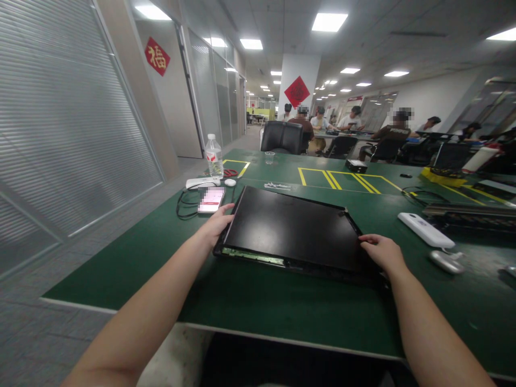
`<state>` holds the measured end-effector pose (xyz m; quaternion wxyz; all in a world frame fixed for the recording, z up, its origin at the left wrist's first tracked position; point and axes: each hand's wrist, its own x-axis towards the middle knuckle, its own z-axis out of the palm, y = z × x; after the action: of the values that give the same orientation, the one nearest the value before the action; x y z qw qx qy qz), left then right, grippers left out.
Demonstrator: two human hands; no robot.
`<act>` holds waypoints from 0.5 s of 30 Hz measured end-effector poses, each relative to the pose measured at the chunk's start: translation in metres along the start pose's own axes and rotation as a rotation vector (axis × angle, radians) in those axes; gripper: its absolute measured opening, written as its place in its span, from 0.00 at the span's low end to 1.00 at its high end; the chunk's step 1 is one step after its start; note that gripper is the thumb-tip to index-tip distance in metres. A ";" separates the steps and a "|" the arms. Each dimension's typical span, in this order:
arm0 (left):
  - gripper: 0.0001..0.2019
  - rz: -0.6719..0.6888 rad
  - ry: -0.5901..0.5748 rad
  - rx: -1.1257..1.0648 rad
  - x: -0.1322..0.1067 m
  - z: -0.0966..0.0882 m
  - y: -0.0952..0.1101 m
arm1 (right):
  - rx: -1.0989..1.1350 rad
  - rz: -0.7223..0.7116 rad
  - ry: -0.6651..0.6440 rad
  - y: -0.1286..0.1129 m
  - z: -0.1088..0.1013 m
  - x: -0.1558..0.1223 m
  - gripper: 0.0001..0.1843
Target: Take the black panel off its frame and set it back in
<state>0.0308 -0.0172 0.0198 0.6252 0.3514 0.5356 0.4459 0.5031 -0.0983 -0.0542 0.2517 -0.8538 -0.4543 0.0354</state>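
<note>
"Where's the screen?"

"The black screen [296,228] is right in front of me, over the green worktop [133,274], set in its black frame [306,265]. I can't tell whether the underside lies fully flat."

"And your hands?"

"Both are on it. My left hand [216,226] grips the left edge, and my right hand [381,252] pinches the right edge between thumb and finger. The fingers underneath are hidden from me."

"What shows along the near side?"

"A green strip [253,257], at the left part of the edge facing me."

"Anything around it?"

"A phone [213,201] lies just beyond my left hand, with a water bottle [214,158] standing upright behind it. Past my right hand there's a white block [425,230], apart from the screen."
</note>
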 end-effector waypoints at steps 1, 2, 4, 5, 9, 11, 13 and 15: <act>0.50 0.010 -0.012 0.010 -0.001 -0.001 0.000 | 0.001 -0.006 0.001 0.000 0.001 0.000 0.12; 0.51 0.022 -0.023 0.022 -0.002 -0.002 0.000 | 0.002 -0.014 0.001 0.001 0.001 0.000 0.13; 0.49 0.040 -0.053 0.053 -0.003 -0.004 0.000 | 0.004 -0.026 -0.001 0.001 0.002 0.000 0.13; 0.46 0.044 -0.072 0.070 -0.003 -0.005 0.000 | 0.007 -0.030 0.000 0.001 0.002 0.000 0.14; 0.32 0.045 -0.125 0.153 0.000 -0.011 -0.001 | 0.029 -0.028 -0.001 -0.001 0.000 -0.002 0.16; 0.29 0.046 -0.126 0.205 0.002 -0.014 -0.001 | 0.041 -0.022 -0.007 -0.004 -0.002 -0.004 0.16; 0.27 0.058 -0.120 0.251 0.004 -0.017 -0.002 | 0.052 -0.021 -0.011 -0.007 -0.003 -0.006 0.16; 0.24 0.077 -0.114 0.288 0.007 -0.020 -0.002 | 0.066 -0.020 -0.014 -0.010 -0.005 -0.008 0.16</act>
<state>0.0114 -0.0126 0.0116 0.5803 0.4823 0.5436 0.3676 0.4925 -0.1016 -0.0470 0.2770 -0.8402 -0.4631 0.0540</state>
